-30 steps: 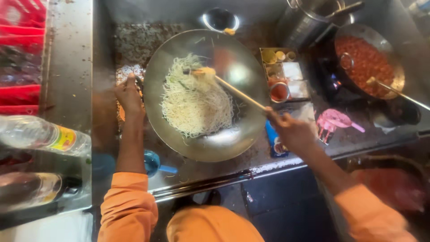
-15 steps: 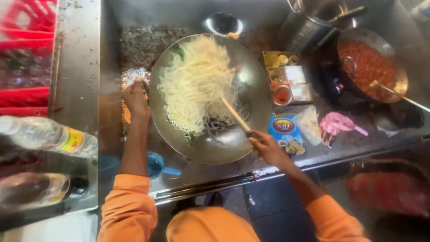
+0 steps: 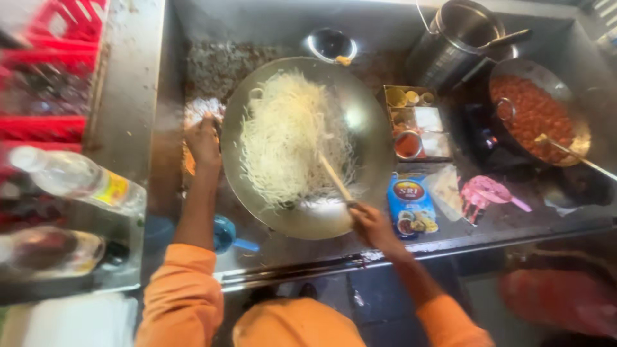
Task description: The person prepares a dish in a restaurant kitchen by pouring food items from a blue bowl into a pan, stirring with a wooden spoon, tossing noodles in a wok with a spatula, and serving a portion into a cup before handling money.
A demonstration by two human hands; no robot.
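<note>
Observation, head view: we see one large steel wok [image 3: 360, 212] between the two hands, holding one heap of pale noodles [image 3: 289, 138] spread from its middle toward the far rim. The left hand [image 3: 204, 142] is closed on the wok's near-left edge, apparently on a handle, though the grip point itself is hidden under the fingers. The right hand [image 3: 373, 225] is wrapped around the near end of one wooden stick [image 3: 334, 178], whose far end lies in the noodles. Judgement on handling: the wok looks heavy and hot, best held at the rim handle only; the noodles are soft, limp and likely slick, so they would slide and clump and are better lifted from underneath with the stick. Count beyond the right hand: one compartmented spice tray [image 3: 414, 122], one blue packet [image 3: 411, 205] just beside that hand, one pan of red sauce [image 3: 533, 112], one tall steel pot [image 3: 450, 38]. Beyond the wok: one small steel bowl [image 3: 331, 44]. Left of the left hand: one clear plastic bottle [image 3: 77, 180] lying on the counter [image 3: 128, 109].
</note>
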